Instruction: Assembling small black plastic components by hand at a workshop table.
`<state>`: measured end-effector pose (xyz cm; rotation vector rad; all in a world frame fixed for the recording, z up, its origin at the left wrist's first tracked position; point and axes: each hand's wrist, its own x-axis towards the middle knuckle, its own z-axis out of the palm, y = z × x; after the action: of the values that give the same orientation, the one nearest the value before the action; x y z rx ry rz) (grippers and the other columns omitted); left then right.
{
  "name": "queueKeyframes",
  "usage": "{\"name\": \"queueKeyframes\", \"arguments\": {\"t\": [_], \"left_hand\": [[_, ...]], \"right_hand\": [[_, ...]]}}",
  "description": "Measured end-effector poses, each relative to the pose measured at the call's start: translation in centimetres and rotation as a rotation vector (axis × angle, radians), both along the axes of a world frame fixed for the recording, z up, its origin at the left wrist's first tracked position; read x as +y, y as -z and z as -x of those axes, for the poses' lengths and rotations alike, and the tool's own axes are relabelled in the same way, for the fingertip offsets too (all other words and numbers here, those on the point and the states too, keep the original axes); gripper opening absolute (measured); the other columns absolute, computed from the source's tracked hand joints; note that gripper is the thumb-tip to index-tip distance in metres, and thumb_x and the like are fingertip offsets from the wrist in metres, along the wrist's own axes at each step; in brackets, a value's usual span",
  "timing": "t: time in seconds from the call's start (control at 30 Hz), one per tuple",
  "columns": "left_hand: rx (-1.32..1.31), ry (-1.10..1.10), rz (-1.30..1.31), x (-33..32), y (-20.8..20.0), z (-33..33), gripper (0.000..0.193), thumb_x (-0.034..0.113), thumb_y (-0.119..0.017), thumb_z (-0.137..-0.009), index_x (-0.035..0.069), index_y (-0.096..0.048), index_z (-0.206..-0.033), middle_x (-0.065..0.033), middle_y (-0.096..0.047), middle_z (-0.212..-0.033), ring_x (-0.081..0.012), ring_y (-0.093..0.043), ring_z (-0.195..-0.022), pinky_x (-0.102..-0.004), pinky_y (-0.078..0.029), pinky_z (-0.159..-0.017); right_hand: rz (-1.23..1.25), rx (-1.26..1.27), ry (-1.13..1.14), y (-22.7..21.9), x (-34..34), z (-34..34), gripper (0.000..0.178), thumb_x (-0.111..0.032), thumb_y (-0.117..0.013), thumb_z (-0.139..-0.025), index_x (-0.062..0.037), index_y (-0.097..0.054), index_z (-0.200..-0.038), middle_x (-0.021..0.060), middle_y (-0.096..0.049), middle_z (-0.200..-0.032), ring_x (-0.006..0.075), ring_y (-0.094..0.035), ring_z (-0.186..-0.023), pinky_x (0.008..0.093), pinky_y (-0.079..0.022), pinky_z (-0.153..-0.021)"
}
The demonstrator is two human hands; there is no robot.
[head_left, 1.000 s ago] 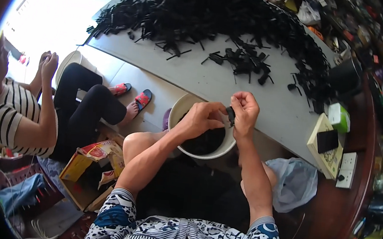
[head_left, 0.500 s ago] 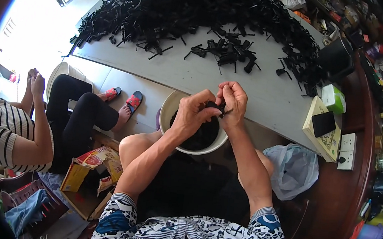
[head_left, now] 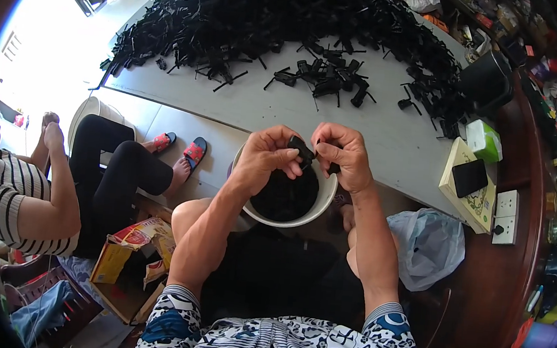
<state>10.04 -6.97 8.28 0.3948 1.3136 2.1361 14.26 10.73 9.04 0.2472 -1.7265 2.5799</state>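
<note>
Between the fingers and thumb of my left hand (head_left: 263,156) is a small black plastic part (head_left: 302,151), gripped above a white bucket. My right hand (head_left: 346,157) is pinched close beside it, with a little dark piece (head_left: 333,168) showing at its palm; how that piece is held I cannot make out fully. Below both hands stands the white bucket (head_left: 321,208), with black parts (head_left: 283,198) inside. Beyond them a big heap of similar black parts (head_left: 240,16) covers the far side of the grey table (head_left: 199,96), and a looser cluster (head_left: 328,78) lies nearer.
At left another person (head_left: 28,197) sits with both hands raised together. A torn cardboard box (head_left: 123,260) stands between us. On the right are a plastic bag (head_left: 425,248), a yellowish box (head_left: 458,185), a tissue pack (head_left: 485,140), a black container (head_left: 487,80) and a power socket (head_left: 505,216).
My hands have drawn slightly apart, and the black part now shows more plainly in my left fingers. My right hand has shifted a little to the right.
</note>
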Motion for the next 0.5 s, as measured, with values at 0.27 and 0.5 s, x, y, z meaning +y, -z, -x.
{"name": "queueKeyframes", "arguments": {"t": [0.27, 0.5], "left_hand": [[0.18, 0.015, 0.143, 0.3, 0.2, 0.2, 0.01, -0.008, -0.052, -0.082, -0.004, -0.054, -0.091, -0.0084, -0.06, -0.073, -0.0142, -0.062, -0.058, -0.0222, -0.051, -0.051], [0.438, -0.271, 0.515, 1.0, 0.7, -1.2, 0.01, -0.007, -0.056, -0.079, -0.003, -0.056, -0.088, -0.0044, -0.059, -0.068, -0.0082, -0.059, -0.057, -0.0207, -0.049, -0.049]], "right_hand": [[-0.183, -0.183, -0.091, -0.4, 0.0, 0.3, 0.012, -0.007, -0.063, -0.08, -0.0028, -0.052, -0.082, -0.0006, -0.05, -0.067, 0.0049, -0.045, -0.045, 0.0185, -0.035, -0.035], [-0.108, -0.27, 0.186, 1.9, -3.2, 0.1, 0.015, -0.015, -0.06, -0.084, -0.0012, -0.055, -0.082, 0.0014, -0.053, -0.065, 0.0064, -0.046, -0.046, 0.0196, -0.037, -0.035]]}}
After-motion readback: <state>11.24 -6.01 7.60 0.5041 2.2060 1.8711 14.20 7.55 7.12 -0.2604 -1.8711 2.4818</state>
